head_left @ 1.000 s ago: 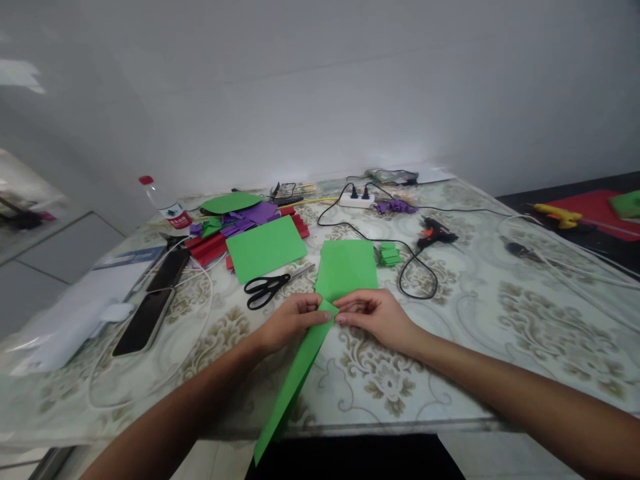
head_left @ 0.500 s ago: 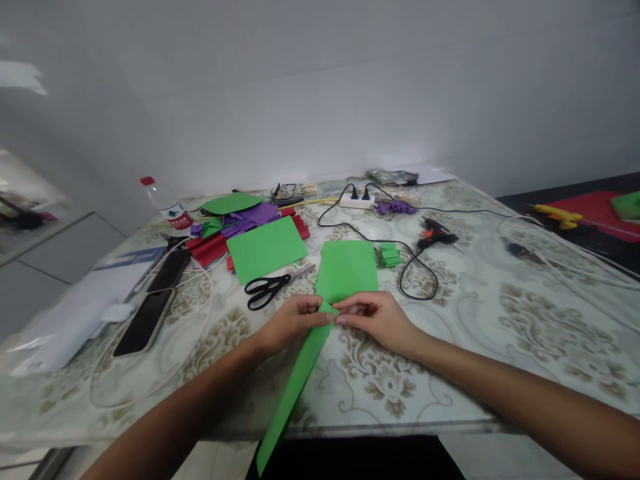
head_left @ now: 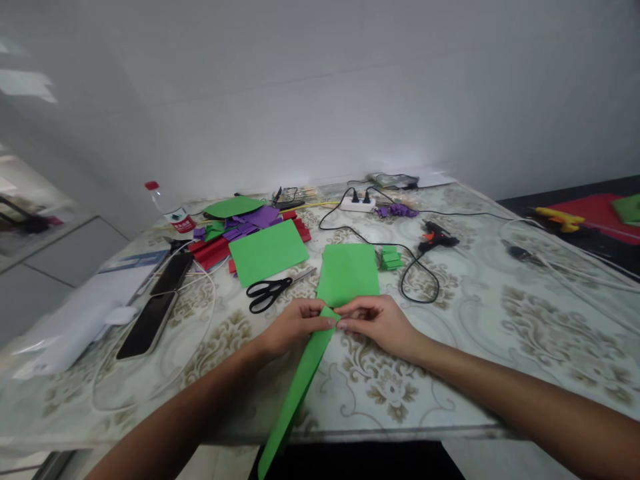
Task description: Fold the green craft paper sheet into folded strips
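Left-hand grip (head_left: 295, 327) pinches the upper end of a long, narrow strip of green sheet material (head_left: 303, 380) between thumb and fingers. Right-hand grip (head_left: 385, 325) closes its fingertips on the same end. Reference item: steel scissors with black handles (head_left: 270, 292), lying on the pale, floral-patterned tabletop (head_left: 475, 300). Relative to the scissors, the strip's held end is nearer the person and to the right; its lower end slants past the tabletop's near edge. Rectangular green sheets (head_left: 349, 267) lie right of the scissors; a separate green rectangular sheet (head_left: 270, 252) lies just behind them. Farther right is a black glue gun with an orange trigger (head_left: 435, 237).
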Action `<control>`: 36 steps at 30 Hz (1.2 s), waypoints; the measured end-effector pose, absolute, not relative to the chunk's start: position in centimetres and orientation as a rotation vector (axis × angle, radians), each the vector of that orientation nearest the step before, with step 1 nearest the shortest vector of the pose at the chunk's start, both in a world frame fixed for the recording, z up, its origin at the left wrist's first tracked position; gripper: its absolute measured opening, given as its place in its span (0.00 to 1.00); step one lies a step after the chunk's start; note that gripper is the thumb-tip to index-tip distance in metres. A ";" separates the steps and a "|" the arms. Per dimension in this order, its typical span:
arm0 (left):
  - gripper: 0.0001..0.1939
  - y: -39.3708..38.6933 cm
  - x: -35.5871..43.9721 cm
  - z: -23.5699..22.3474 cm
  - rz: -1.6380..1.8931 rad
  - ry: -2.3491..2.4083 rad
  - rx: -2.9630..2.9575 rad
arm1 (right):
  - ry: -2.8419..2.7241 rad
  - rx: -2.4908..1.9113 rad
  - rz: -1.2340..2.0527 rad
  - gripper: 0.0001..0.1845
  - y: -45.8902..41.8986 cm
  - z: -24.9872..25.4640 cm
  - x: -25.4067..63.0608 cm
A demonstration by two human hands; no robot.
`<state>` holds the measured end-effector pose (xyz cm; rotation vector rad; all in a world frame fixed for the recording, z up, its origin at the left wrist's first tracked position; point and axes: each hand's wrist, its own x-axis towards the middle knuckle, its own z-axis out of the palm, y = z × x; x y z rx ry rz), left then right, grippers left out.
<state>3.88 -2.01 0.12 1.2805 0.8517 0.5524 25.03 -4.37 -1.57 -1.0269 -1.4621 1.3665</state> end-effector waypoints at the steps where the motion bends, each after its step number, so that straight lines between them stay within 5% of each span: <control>1: 0.16 -2.0 3.9 0.1 0.552 0.856 1.277 | -1.466 -1.029 1.362 0.17 -4.4 -1.6 25.0; 36: 0.15 -2.1 3.9 0.0 0.541 0.834 1.260 | -1.452 -1.001 1.408 0.17 -4.6 -1.0 25.0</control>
